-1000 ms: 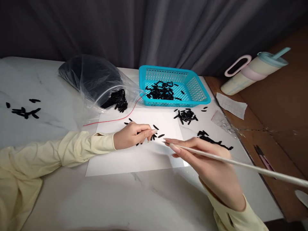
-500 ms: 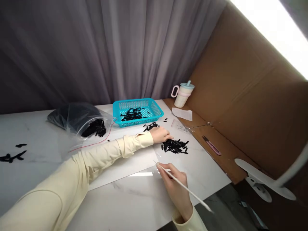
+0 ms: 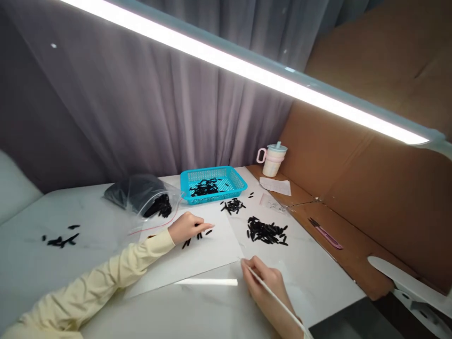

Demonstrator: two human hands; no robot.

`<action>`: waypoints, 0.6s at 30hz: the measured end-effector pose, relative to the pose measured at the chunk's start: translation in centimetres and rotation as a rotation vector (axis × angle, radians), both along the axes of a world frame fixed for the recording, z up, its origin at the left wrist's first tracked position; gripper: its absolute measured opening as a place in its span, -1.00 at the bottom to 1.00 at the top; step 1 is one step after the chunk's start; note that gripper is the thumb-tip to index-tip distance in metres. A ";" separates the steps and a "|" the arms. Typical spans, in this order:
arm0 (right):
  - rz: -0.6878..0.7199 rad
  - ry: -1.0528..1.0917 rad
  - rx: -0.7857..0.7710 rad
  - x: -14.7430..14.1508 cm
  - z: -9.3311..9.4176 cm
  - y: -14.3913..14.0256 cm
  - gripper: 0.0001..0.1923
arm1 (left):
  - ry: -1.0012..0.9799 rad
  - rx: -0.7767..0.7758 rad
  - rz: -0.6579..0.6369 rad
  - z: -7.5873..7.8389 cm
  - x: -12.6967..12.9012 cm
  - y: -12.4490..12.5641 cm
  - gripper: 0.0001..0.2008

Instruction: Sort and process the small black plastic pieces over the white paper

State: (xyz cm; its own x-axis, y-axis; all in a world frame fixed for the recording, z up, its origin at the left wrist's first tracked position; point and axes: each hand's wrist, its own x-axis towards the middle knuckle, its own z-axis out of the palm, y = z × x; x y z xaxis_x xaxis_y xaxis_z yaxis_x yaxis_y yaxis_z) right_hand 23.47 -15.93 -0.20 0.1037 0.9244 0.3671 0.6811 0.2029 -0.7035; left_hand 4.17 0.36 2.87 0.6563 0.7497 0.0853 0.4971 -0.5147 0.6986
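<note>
My left hand (image 3: 189,227) is low over a white sheet (image 3: 208,256), its index finger stretched out and the others bent. Several small, slim black pieces (image 3: 187,243) lie on the sheet under and beside those fingers. Close to the sheet's near right corner, my right hand (image 3: 264,282) pinches a slender white stick (image 3: 273,295) between thumb and fingers; its exact kind is unclear. A larger pile of black pieces (image 3: 266,230) lies beyond my right hand, with a smaller pile (image 3: 233,205) farther back.
A blue basket (image 3: 213,198) with black pieces stands at the back. Left of it lies a clear zip bag (image 3: 132,195) full of them. Loose pieces (image 3: 61,241) are at far left. Pink-handled tweezers (image 3: 328,237), a cup (image 3: 273,160) and a lamp (image 3: 247,70) are also around.
My left hand has moved left from the larger pile onto the white sheet, where black pieces now show. My right hand keeps the stick. The view has tilted up, bringing in the lamp.
</note>
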 end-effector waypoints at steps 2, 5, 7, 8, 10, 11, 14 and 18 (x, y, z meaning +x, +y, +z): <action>0.031 -0.156 0.036 0.5 0.7 0.6 -0.71 | -0.069 -0.144 0.104 -0.1 -3.1 -0.8 -0.43; 0.185 -0.570 -0.023 0.5 2.0 2.7 -0.78 | -0.181 -0.389 0.233 -0.7 -6.1 -1.5 -0.43; 0.353 -0.956 -0.095 0.0 2.6 5.1 -0.82 | -0.269 -0.515 0.291 -1.2 -7.0 -1.8 -0.44; 0.395 -1.036 -0.099 -0.4 2.8 6.5 -0.81 | -0.316 -0.563 0.311 -1.5 -7.2 -1.9 -0.44; 0.430 -1.114 -0.076 -1.3 2.9 9.5 -0.77 | -0.407 -0.640 0.335 -2.1 -7.4 -2.1 -0.45; 0.436 -1.145 -0.055 -1.7 3.0 10.9 -0.78 | -0.448 -0.675 0.340 -2.3 -7.3 -2.2 -0.46; 0.441 -1.209 0.022 -3.0 3.1 14.2 -0.78 | -0.558 -0.775 0.338 -2.6 -7.1 -2.4 -0.49; 0.441 -1.176 0.190 -5.1 3.4 15.3 -0.81 | -0.682 -0.947 0.347 -2.2 -6.4 -1.6 -0.57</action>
State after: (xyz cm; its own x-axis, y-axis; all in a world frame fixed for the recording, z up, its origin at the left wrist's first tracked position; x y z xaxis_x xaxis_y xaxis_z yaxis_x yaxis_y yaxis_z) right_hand 18.33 -0.59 3.16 -0.6752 0.7205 0.1581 0.7219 0.6013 0.3427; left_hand -2.19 -1.22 0.64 0.4426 0.8289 -0.3422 -0.1084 0.4283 0.8971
